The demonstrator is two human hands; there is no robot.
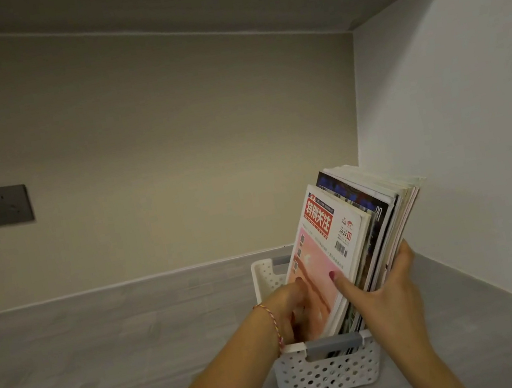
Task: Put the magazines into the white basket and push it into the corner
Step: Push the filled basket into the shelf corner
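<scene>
I have the magazines (pixel 352 245) standing on end in the basket (pixel 327 372), their lower edges down inside it and the tops leaning away to the right. My right hand (pixel 388 293) clamps the stack from its far side, thumb across the front cover, so the bundle stays together and does not fan out. My left hand (pixel 291 307) reaches down into the basket just left of the stack, fingers curled against the front cover; I cannot tell whether it grips anything or only steadies the foot of the pile. A red cord sits on that wrist.

The basket stands on the worktop (pixel 119 337) below my hands, and the corner lies beyond and to the right of them. Nothing stands between basket and corner. A socket (pixel 6 204) sits on the wall far left, a shelf (pixel 249 7) overhead; neither should interfere with the push.
</scene>
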